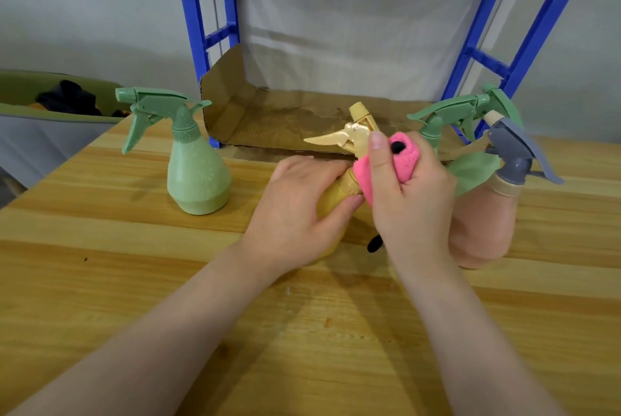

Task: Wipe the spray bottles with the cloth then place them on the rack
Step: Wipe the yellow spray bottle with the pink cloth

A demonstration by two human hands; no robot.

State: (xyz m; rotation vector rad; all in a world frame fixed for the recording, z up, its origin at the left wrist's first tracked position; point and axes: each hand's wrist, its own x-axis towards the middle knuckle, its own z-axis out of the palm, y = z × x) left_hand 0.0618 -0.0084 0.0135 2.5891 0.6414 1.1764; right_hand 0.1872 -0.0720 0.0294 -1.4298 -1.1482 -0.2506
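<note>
While our left hand (pixel 295 210) curls around the body of the yellow bottle (pixel 336 193) and holds it tilted over the wooden table (pixel 134 281), our right hand (pixel 410 204) grips the pink cloth (pixel 401 158), bunched in its closed fingers, against the bottle's neck just below the trigger head. The yellow nozzle points away from us toward the brown cardboard (pixel 268 116) lying on the lowest level of the blue rack (pixel 195 29). A black tag from the cloth hangs under our right wrist. To the left, well apart from our hands, a green bottle (pixel 195 167) stands upright on the table with droplets on its side. To the right, a second green bottle (pixel 470 146) stands just beside the rack's leg, partly hidden behind our right hand, and a peach bottle with a grey trigger (pixel 487 224) stands in front of it, near our right wrist.
</note>
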